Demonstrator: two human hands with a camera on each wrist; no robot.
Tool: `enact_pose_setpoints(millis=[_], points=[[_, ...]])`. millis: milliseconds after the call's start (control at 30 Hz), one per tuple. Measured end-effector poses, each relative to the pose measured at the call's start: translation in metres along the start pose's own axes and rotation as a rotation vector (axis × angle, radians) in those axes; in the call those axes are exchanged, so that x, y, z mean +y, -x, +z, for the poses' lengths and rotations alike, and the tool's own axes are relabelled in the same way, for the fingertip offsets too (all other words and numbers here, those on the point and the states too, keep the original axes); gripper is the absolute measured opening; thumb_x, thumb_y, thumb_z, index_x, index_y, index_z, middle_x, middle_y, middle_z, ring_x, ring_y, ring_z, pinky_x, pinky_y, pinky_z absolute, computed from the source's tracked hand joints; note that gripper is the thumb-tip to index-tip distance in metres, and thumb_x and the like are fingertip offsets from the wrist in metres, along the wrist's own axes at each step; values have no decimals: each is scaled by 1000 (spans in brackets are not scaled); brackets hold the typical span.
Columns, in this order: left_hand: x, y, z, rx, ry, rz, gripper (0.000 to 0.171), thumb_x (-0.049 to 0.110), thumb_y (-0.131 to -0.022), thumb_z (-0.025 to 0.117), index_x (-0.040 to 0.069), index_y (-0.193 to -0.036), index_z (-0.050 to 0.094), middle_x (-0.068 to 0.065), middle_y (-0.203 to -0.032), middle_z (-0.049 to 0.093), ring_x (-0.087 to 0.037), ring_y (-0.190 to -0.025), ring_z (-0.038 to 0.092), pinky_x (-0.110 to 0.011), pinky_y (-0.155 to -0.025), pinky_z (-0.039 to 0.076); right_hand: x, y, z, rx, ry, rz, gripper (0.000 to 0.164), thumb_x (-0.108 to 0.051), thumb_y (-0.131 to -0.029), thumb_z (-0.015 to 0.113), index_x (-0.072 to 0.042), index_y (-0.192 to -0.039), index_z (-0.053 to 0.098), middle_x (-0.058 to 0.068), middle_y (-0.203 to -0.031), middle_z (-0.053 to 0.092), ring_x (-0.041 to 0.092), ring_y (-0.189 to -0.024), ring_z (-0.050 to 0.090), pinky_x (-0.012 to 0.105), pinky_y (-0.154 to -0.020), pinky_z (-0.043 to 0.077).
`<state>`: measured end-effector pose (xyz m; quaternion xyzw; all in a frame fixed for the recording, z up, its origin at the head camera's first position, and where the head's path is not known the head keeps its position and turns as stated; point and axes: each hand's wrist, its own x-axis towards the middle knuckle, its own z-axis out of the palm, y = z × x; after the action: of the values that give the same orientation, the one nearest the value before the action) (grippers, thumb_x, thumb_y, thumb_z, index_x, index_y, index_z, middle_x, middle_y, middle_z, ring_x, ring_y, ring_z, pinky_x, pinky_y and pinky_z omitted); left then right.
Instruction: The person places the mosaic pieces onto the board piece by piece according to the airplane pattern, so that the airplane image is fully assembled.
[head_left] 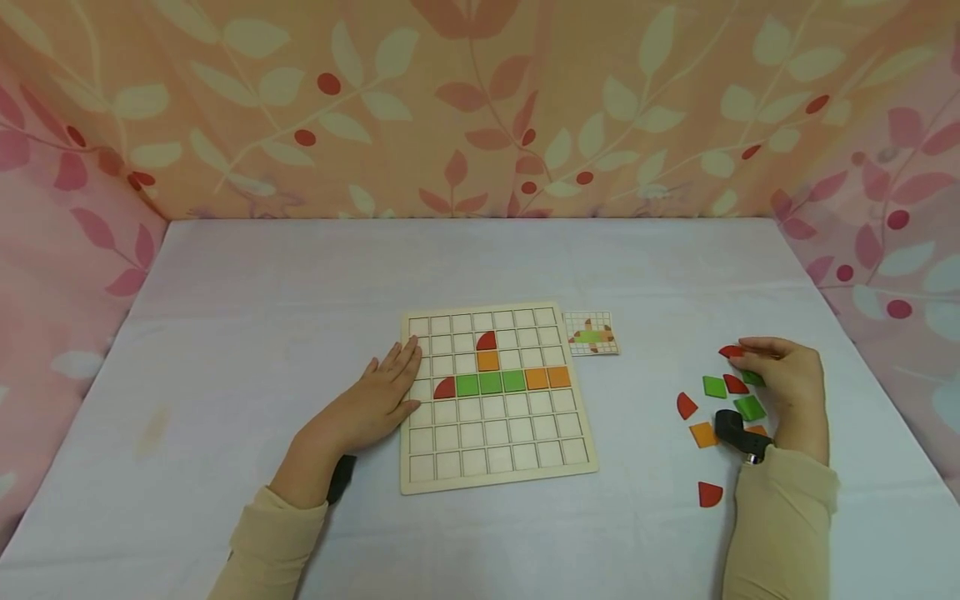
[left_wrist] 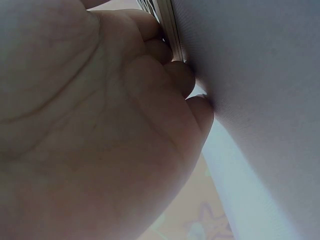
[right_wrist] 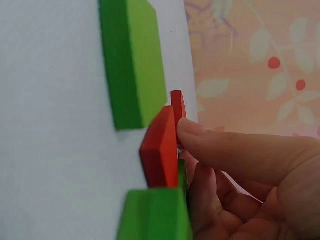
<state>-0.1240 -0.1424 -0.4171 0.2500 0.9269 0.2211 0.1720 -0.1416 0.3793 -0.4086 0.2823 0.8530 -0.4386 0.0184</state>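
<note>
My left hand [head_left: 375,398] rests at the left edge of a wooden grid board [head_left: 495,433], its fingers fairly straight and touching the rim. On the board, a row holds a red quarter-circle piece [head_left: 446,388], green squares [head_left: 491,382] and orange squares [head_left: 547,378]. Above that row sit an orange square [head_left: 488,361] and another red quarter-circle [head_left: 487,341]. Over at the right, my right hand [head_left: 797,383] pinches a red quarter-circle piece [head_left: 730,352] by thumb and fingers. In the right wrist view the thumb lies against this red piece [right_wrist: 177,102]; the fingertips behind are partly hidden.
Loose pieces lie around my right hand: a green square [head_left: 715,387], red quarter-circles [head_left: 686,406], an orange square [head_left: 704,434] and others. One red quarter-circle [head_left: 709,494] sits nearer me. A pattern card [head_left: 577,320] lies against the board's right side. White cloth [head_left: 300,275] covers the table.
</note>
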Motion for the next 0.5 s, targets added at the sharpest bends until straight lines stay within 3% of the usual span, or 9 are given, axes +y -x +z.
enact_pose_setpoints(millis=[133, 300, 400, 500], points=[[0, 0, 0, 4, 8, -2, 66, 20, -99, 48, -5, -148, 11, -16, -157, 0, -34, -143, 1, -55, -111, 7, 0, -1, 1, -9, 54, 2, 44, -30, -88, 68, -6, -124, 61, -12, -99, 49, 13, -99, 37, 27, -82, 37], [-1, -1, 2, 4, 5, -10, 67, 22, -99, 48, -3, -149, 11, -14, -157, -1, -32, -143, 0, -54, -112, 7, 0, -2, 1, -20, 116, -33, 54, -37, -86, 68, 1, -123, 59, -13, -92, 51, 15, -99, 40, 32, -84, 38], [-2, -2, 3, 3, 2, -10, 67, 23, -99, 48, -2, -149, 10, -13, -157, -1, -31, -143, -1, -53, -112, 7, 1, -2, 0, -22, 124, -61, 50, -37, -86, 69, 1, -117, 62, -17, -86, 50, 14, -95, 41, 26, -76, 37], [-2, -2, 3, 4, 4, -3, 67, 23, -99, 48, -2, -149, 10, -13, -157, -2, -31, -143, -1, -54, -112, 7, 1, -2, -1, -19, 108, -78, 34, -34, -85, 71, -6, -105, 66, -19, -80, 51, 13, -87, 41, 20, -68, 38]])
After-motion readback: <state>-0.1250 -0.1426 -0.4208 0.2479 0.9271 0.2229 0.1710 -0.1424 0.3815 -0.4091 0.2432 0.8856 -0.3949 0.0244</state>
